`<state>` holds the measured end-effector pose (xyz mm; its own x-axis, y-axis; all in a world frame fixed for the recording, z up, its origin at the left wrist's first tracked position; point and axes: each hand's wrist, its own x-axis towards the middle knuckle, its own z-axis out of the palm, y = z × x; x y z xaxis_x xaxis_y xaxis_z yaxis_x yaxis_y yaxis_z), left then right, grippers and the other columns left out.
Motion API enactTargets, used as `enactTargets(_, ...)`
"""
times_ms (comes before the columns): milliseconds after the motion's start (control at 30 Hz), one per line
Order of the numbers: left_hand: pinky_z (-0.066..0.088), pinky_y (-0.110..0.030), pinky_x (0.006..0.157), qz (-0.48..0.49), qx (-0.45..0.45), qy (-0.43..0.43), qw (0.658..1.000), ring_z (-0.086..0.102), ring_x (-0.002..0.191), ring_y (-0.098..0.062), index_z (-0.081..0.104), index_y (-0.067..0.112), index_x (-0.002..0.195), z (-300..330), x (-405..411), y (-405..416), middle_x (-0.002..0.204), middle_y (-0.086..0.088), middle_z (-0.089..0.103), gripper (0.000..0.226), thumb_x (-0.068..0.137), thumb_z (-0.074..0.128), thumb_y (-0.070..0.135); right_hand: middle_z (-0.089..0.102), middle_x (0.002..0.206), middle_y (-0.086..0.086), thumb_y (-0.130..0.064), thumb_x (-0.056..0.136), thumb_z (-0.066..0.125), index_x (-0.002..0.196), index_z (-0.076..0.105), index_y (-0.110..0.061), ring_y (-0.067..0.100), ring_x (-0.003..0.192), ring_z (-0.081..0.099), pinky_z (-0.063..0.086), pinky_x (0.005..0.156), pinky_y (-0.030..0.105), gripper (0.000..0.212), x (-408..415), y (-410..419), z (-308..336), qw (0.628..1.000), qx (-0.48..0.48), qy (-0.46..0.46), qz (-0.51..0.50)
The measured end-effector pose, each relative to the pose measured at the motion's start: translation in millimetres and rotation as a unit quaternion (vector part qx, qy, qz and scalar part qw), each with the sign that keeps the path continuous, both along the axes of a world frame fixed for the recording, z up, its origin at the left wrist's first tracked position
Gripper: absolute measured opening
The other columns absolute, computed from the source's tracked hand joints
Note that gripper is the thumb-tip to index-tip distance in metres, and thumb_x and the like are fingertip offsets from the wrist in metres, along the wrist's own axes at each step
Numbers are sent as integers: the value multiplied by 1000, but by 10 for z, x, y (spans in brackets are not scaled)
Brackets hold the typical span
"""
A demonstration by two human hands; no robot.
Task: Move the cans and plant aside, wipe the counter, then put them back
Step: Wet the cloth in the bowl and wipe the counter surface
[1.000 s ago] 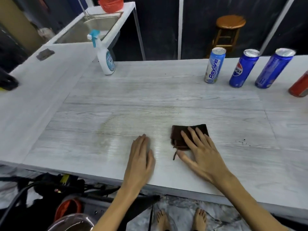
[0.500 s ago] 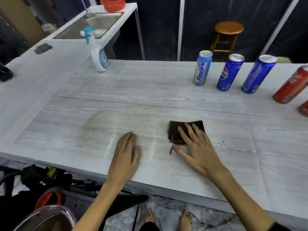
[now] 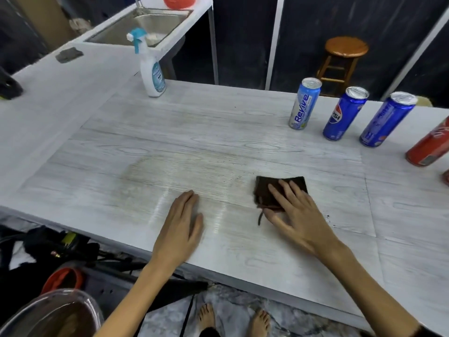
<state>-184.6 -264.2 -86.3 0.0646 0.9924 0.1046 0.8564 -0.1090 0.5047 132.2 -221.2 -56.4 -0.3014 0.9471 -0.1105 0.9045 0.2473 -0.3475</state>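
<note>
— Right hand [image 3: 295, 215]?
— Flat, fingers straight, pressing the brown cloth [image 3: 279, 190] on the worktop [image 3: 194, 147].
— Left hand [image 3: 181, 224]?
— Flat on the worktop, holding nothing.
— Cans?
— Revive can [image 3: 305, 103], Pepsi can [image 3: 345, 113] and blue can [image 3: 387, 119] upright at two o'clock.

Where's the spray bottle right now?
In the head view the spray bottle stands upright at the far left of the counter, just in front of the sink, well left of the Revive can.
</note>
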Motion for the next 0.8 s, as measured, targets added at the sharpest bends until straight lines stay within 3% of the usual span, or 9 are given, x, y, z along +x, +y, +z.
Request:
enactTargets(167,8,-10,120,1,-5,-36,999,16,152,0,36,16,157,53,-21,17,165,8,27,54,108,44,36,6,175,1,-73,97,28,166,16,-30,21,161,-4,-1,130,41,82,-746,543,-23,1000,0,12,14)
enactTargets(367,16,-21,125,4,1,-37,999,21,153,-3,38,17,156,104,-302,57,163,9,32,53,107,41,40,-5,174,-10,-76,100,28,165,5,-38,12,159,-15,-4,131,40,79,-953,-256,-80,990,16,33,137)
enactTargets(467,12,-15,123,21,-1,-29,999,18,152,2,37,19,156,86,-527,41,163,11,31,58,105,37,46,-6,173,-16,-79,99,24,163,4,-46,6,159,-14,-3,129,38,75,-613,-503,-80,994,-6,48,100)
enactTargets(567,7,-5,118,9,1,-25,1000,14,149,11,36,21,156,87,-699,32,161,17,28,59,105,38,49,-2,174,-9,-80,95,22,164,10,-39,13,160,-11,0,131,39,81,-492,-107,-4,999,-18,26,32)
enactTargets(700,9,-9,121,-6,3,-10,1000,13,149,10,36,19,157,97,-888,79,162,12,29,56,107,42,44,11,174,5,-67,98,43,165,22,-26,27,161,2,4,128,43,81,-903,684,32,999,2,8,-38)
enactTargets(800,11,-16,124,-8,9,0,1000,15,152,2,36,15,156,112,-970,150,163,10,29,58,107,40,45,8,174,6,-68,100,41,165,20,-24,27,161,-2,3,129,45,82,-1374,954,27,999,1,11,-33)
